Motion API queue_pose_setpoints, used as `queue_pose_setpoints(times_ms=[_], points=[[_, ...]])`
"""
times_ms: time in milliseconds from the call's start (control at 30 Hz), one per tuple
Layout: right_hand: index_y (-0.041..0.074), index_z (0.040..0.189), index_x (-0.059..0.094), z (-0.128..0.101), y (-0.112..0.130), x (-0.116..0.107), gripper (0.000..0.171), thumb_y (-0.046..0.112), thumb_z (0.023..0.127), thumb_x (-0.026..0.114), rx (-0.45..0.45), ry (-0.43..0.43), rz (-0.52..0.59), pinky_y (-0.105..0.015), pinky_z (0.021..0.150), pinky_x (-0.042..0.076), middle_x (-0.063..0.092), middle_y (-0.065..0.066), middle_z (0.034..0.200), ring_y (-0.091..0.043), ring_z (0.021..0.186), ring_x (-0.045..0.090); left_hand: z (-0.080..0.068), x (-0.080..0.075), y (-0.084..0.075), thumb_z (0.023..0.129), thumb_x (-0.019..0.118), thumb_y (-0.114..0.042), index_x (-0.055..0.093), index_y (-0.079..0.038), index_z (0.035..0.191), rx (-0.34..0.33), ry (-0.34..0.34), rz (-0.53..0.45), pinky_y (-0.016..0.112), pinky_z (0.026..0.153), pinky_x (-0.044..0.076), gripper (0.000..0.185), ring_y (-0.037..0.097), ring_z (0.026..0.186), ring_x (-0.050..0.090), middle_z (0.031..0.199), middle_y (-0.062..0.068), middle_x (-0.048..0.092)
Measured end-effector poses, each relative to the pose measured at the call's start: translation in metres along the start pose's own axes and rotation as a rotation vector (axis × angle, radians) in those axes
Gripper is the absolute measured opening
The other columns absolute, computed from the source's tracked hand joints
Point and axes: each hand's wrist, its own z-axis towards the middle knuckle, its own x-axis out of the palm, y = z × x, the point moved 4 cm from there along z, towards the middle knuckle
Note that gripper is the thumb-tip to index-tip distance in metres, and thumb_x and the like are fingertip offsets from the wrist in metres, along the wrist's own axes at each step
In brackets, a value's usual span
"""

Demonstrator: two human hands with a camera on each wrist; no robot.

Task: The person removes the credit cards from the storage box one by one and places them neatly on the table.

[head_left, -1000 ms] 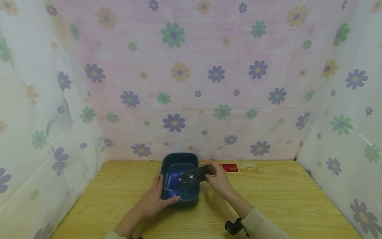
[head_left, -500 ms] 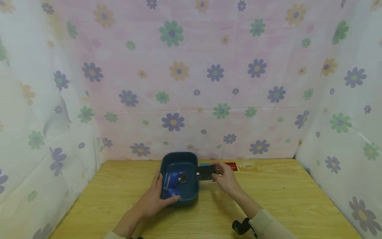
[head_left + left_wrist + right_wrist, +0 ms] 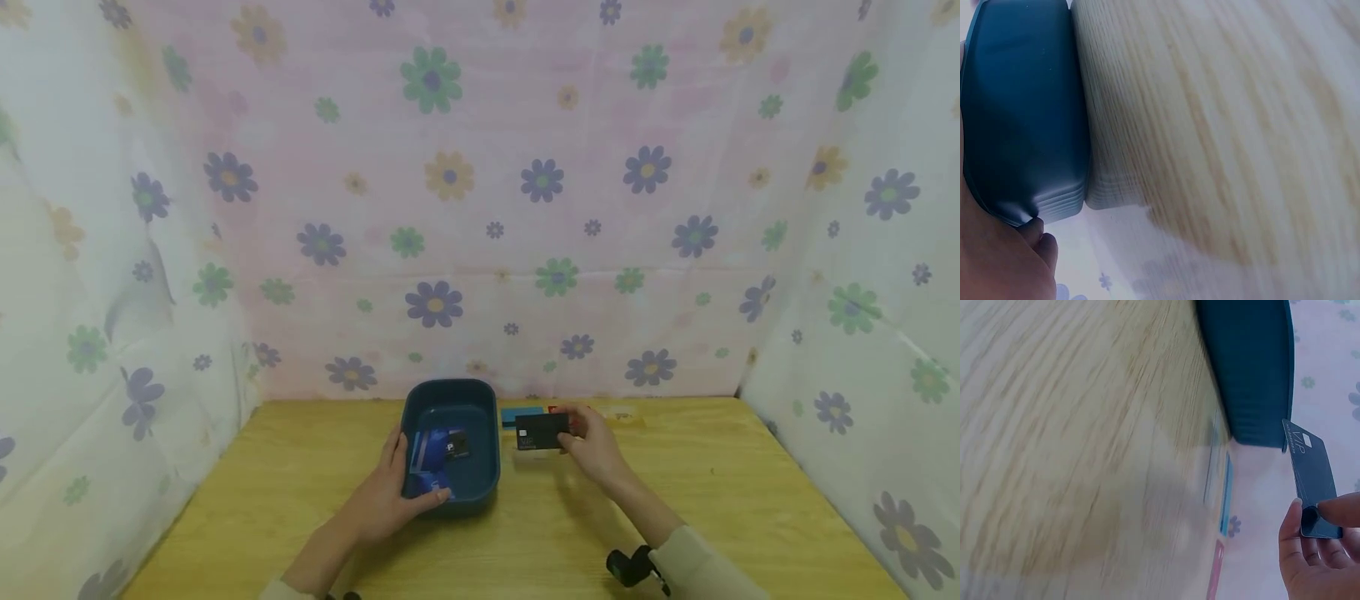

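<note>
A dark teal plastic bin (image 3: 487, 492) stands on the table with blue cards (image 3: 429, 450) and a small black card (image 3: 457, 445) inside. My left hand (image 3: 382, 496) grips its left side, the thumb over the near rim. In the left wrist view, the fingertips (image 3: 1034, 230) are at one end of the bin. My right hand (image 3: 592, 446) pinches a black VIP card (image 3: 538, 432) between thumb and fingers, just right of the bin and above the table. The card's face is plain in the right wrist view, where the right hand (image 3: 1325, 550) holds its lower end.
Behind the held card, a light blue card (image 3: 519, 414) lies at the table's back edge. Beside it are a red card (image 3: 553, 409), mostly hidden by the right hand, and a pale gold card (image 3: 628, 418). Flowered cloth (image 3: 480, 250) encloses the wooden table (image 3: 712, 500) at back and sides.
My right hand has moved right with the black card, from over the bin to beyond its right rim. The light blue card has come into fuller view. The left hand keeps its grip.
</note>
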Motion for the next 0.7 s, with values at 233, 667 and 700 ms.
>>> queue_pose_setpoints(times_ms=[233, 667, 700], points=[[-0.002, 0.125, 0.063, 0.002, -0.008, -0.015, 0.034, -0.012, 0.093, 0.062, 0.022, -0.025, -0.049, -0.049, 0.073, 0.061, 0.068, -0.019, 0.108, -0.027, 0.09, 0.067, 0.003, -0.001, 0.0, 0.083, 0.067, -0.075, 0.001, -0.002, 0.164, 0.01, -0.004, 0.005, 0.064, 0.111, 0.037, 0.128, 0.052, 0.146, 0.03, 0.171, 0.017, -0.009], [-0.006, 0.133, 0.057, -0.003, -0.031, -0.041, 0.039, -0.008, 0.095, 0.062, 0.14, -0.024, -0.075, -0.045, 0.073, 0.061, 0.061, -0.024, 0.113, -0.028, 0.093, 0.066, 0.002, 0.001, 0.001, 0.082, 0.068, -0.075, 0.001, -0.002, 0.164, -0.004, 0.004, 0.001, 0.066, 0.111, 0.036, 0.128, 0.051, 0.147, 0.029, 0.171, 0.016, -0.009], [-0.008, 0.133, 0.056, -0.002, -0.032, -0.043, 0.039, -0.008, 0.095, 0.062, 0.14, -0.02, -0.079, -0.045, 0.073, 0.061, 0.062, -0.025, 0.112, -0.028, 0.092, 0.066, 0.002, 0.001, 0.001, 0.082, 0.068, -0.075, 0.002, -0.002, 0.164, -0.005, 0.003, 0.001, 0.066, 0.111, 0.036, 0.128, 0.051, 0.147, 0.029, 0.171, 0.016, -0.009]])
